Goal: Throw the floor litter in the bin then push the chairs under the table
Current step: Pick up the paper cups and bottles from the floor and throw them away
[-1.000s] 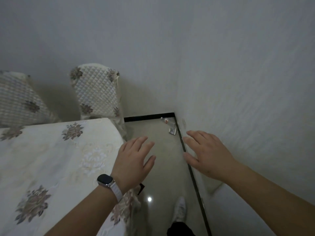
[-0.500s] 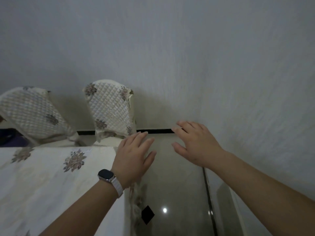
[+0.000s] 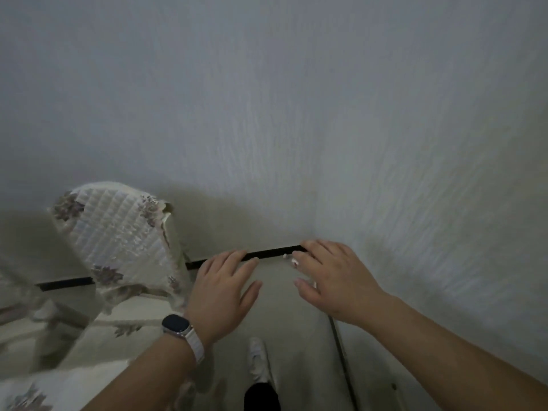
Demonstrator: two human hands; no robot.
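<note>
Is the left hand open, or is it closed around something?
Open. The left hand is stretched out flat and spread, and it holds nothing.

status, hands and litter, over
Left hand, right hand open, empty. Litter on floor, at right fingers. Chair to left, not in the way.

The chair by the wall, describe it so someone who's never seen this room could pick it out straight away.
Start at the pale wall ahead and follow its black skirting strip to the left. The chair stands in front of that strip, just beyond the cloth-covered table. Its back wears a cream cover quilted in small squares with floral patches, unlike the table's smooth cloth.
</note>
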